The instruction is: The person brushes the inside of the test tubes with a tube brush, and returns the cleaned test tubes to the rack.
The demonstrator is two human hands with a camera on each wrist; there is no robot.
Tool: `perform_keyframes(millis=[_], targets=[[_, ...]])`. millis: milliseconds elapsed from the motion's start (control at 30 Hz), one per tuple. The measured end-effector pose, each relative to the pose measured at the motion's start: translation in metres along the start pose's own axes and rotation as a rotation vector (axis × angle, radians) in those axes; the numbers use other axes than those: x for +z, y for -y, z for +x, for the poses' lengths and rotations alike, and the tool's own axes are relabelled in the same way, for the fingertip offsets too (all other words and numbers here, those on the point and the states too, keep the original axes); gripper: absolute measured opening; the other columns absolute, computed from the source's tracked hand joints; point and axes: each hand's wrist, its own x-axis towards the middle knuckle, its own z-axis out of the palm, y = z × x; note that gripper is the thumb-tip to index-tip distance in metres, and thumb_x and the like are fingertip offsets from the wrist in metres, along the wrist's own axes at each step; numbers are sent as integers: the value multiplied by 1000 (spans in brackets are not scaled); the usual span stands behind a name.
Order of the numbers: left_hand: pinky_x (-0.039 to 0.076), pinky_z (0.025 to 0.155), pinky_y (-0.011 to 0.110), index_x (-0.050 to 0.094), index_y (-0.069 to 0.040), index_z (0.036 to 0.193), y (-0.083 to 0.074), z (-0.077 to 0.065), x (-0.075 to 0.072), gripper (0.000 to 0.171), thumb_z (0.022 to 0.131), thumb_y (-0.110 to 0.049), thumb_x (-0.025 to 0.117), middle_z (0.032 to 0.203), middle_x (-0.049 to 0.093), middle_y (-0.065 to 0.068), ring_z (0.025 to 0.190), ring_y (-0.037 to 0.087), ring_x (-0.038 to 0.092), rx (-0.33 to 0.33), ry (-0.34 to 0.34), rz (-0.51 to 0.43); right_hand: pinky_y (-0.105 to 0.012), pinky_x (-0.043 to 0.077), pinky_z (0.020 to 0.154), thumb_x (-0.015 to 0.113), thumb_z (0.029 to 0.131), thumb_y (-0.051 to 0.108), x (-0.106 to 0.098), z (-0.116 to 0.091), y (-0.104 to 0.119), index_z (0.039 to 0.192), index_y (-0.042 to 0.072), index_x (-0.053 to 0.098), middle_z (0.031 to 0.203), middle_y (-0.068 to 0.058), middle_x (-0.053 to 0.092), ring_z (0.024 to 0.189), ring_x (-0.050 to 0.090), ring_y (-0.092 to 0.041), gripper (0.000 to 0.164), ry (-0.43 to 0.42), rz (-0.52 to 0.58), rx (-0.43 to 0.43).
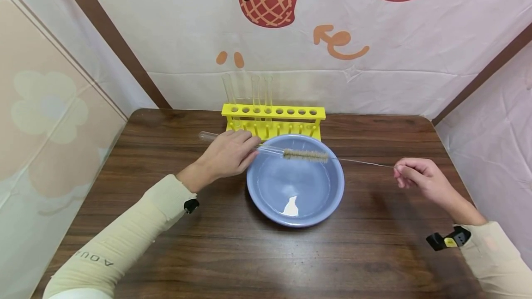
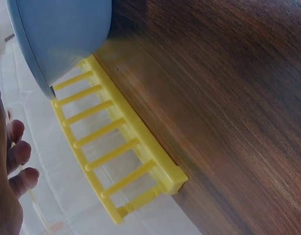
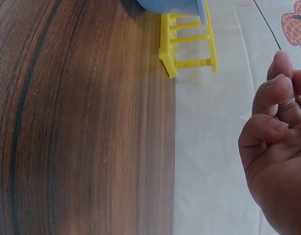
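Note:
My left hand grips a clear glass test tube, held nearly level over the upper left of a blue basin. The tube's rounded end sticks out left of the hand, and its mouth points right. At that mouth are the tan bristles of a test tube brush, which lie mostly outside the glass. Far to the right, my right hand pinches the end of the brush's thin wire handle between thumb and forefinger. The right wrist view shows the twisted wire running up from the fingertips.
Behind the basin stands a yellow test tube rack with three clear test tubes upright in its left half. All of it is on a dark wooden table. Printed cloth walls rise at the back and both sides.

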Motion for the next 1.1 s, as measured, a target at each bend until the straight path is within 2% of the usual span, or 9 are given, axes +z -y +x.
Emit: perform_keyframes(millis=[200, 367, 600, 900, 1100], targets=[[48, 62, 36, 62, -7, 108, -1, 1, 1, 19, 99, -24, 60, 83, 57, 5, 73, 22, 56, -2, -19, 1, -31, 35, 46, 36, 101, -19, 1, 1, 2, 89, 3, 63, 69, -3, 56, 57, 45, -19, 36, 3, -19, -7], [49, 64, 36, 62, -7, 112, -3, 3, 0, 22, 101, -25, 58, 86, 59, 6, 74, 22, 57, -6, -6, 2, -30, 38, 48, 38, 101, -18, 2, 2, 5, 90, 2, 63, 70, -4, 56, 59, 47, -18, 34, 13, -53, 6], [49, 62, 36, 61, -7, 111, -10, 8, -2, 19, 102, -24, 59, 87, 59, 6, 73, 22, 57, -9, -8, 10, -30, 39, 49, 42, 102, -16, 5, 8, 13, 91, 3, 64, 70, -5, 55, 59, 47, -18, 31, 34, -145, 14], [48, 60, 33, 60, -6, 108, -13, 14, -3, 18, 102, -24, 60, 85, 58, 5, 71, 20, 54, -37, 0, 26, -28, 44, 48, 47, 105, -6, 12, 21, 19, 91, 5, 65, 71, -4, 57, 60, 52, -17, 25, 42, -269, 101], [48, 58, 33, 59, -7, 106, -15, 17, -4, 18, 102, -24, 61, 84, 57, 6, 71, 21, 54, -41, 1, 29, -29, 38, 45, 49, 105, -2, 16, 30, 23, 91, 9, 65, 69, -2, 56, 55, 47, -18, 24, 33, -360, 101]])
